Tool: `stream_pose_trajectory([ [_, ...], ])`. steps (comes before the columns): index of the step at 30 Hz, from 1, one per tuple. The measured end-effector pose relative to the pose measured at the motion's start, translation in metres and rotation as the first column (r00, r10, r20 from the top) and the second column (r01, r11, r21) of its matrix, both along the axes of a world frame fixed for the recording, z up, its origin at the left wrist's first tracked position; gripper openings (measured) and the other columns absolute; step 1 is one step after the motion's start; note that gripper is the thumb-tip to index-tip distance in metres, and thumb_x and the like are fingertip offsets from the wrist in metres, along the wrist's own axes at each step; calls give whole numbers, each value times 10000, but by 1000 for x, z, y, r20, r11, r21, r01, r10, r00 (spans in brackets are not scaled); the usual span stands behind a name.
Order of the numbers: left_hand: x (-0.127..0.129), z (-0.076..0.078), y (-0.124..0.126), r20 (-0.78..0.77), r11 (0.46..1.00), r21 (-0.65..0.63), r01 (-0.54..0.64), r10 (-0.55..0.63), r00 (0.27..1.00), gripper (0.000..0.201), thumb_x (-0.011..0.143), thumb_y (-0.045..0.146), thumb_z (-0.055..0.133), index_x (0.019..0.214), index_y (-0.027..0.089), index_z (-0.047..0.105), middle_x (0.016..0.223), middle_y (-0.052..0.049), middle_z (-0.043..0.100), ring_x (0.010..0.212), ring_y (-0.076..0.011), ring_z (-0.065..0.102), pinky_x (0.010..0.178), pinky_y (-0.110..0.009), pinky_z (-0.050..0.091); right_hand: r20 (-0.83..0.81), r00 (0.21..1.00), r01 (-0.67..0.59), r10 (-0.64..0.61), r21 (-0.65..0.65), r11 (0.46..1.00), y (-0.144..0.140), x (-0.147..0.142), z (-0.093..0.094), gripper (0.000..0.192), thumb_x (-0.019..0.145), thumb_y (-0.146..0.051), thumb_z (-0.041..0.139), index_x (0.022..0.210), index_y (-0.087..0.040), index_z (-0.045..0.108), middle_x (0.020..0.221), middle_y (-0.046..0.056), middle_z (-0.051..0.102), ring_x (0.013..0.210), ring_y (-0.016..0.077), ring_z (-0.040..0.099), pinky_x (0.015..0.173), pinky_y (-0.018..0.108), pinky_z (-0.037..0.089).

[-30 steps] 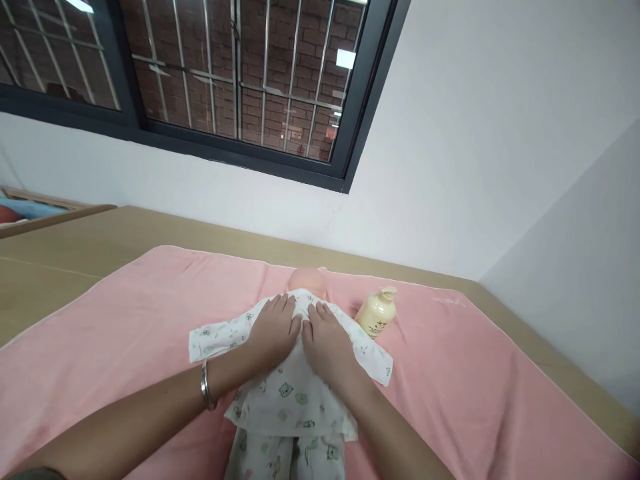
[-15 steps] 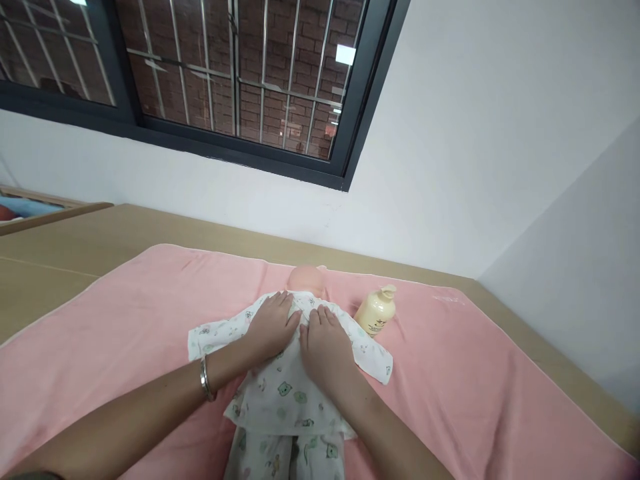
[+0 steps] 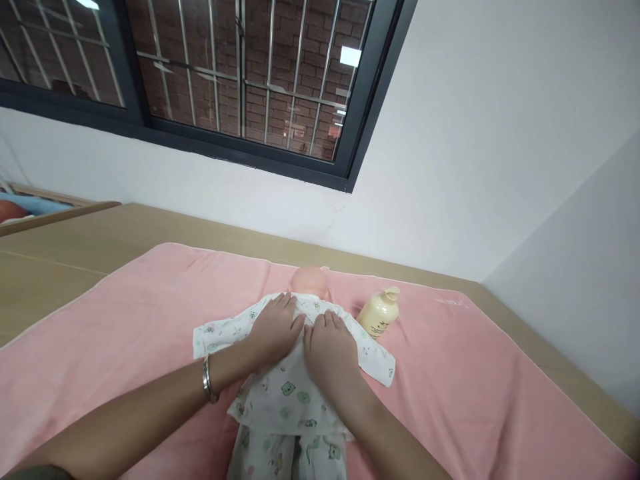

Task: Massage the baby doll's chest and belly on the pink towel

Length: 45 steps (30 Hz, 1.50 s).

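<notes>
A baby doll lies on its back, its smooth head (image 3: 309, 281) at the far end. It wears a white long-sleeved top (image 3: 295, 397) with a green animal print and matching trousers (image 3: 317, 457). My left hand (image 3: 275, 328) rests on the upper left of the chest, fingers laid along the cloth, a silver bangle at the wrist. On the right half of the chest, my right hand (image 3: 330, 347) presses down with its fingers slightly bent. The thumbs nearly meet at mid-chest. Both sleeves spread outward, and the doll's face cannot be made out.
A pale yellow pump bottle (image 3: 379, 313) leans beside the doll's right-hand sleeve. Under everything lies a pink blanket (image 3: 450, 387) on a wooden surface (image 3: 125, 227). Behind it rise a white wall (image 3: 450, 133) and a dark-framed window (image 3: 345, 167) with bars.
The view has shifted slightly, moving the scene a little to the right. My right fingers have drawn back slightly and bent more; my left hand stays on the chest.
</notes>
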<state>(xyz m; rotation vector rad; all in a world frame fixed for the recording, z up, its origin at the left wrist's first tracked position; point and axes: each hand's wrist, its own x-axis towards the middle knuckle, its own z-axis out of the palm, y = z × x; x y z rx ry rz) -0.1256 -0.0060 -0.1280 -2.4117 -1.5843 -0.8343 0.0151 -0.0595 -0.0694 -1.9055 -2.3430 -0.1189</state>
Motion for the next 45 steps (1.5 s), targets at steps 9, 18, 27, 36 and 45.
stream_pose_trajectory([
  [9, 3, -6, -1, 79, 999, -6, -34, 34, 996, 443, 991, 296, 368, 1304, 60, 576, 1323, -224, 646, 1288, -341, 570, 1103, -520, 451, -227, 974, -16, 9, -27, 999, 28, 13, -11, 632, 1066, -408, 335, 1514, 30, 415, 1571, 246, 415, 1512, 311, 326, 1238, 448, 256],
  [18, 5, -2, -9, 32, 999, -3, -32, 32, 999, 473, 1009, 283, 334, 1331, 15, 556, 1336, -254, 630, 1312, -363, 552, 1107, -555, 445, -272, 961, -61, 51, -27, 998, 36, 19, -13, 626, 1046, -397, 362, 1504, 25, 429, 1577, 247, 404, 1512, 318, 318, 1245, 458, 235],
  [27, 1, 4, -10, 60, 996, -33, 86, -84, 995, 462, 983, 238, 327, 1329, 89, 593, 1374, -196, 631, 1332, -321, 547, 1163, -537, 405, -247, 968, -50, 47, -6, 999, 19, 4, -15, 584, 1048, -299, 303, 1521, 29, 404, 1591, 244, 383, 1520, 314, 310, 1256, 468, 223],
  [36, 9, 0, -21, 23, 1000, -24, 17, -16, 1000, 510, 995, 256, 315, 1380, 9, 540, 1423, -251, 575, 1378, -365, 492, 1139, -552, 405, -333, 939, -113, 85, -65, 992, 38, 20, -8, 583, 1041, -292, 292, 1543, -11, 387, 1604, 195, 387, 1522, 277, 312, 1253, 436, 241],
  [45, -1, 7, -3, 127, 987, -149, 65, -46, 991, 478, 967, 264, 348, 1340, 86, 590, 1412, -195, 613, 1373, -323, 520, 1165, -543, 407, -139, 990, -10, 5, -36, 999, 14, 0, -10, 565, 1051, -268, 292, 1541, -2, 387, 1574, 259, 401, 1486, 360, 358, 1213, 539, 280],
])
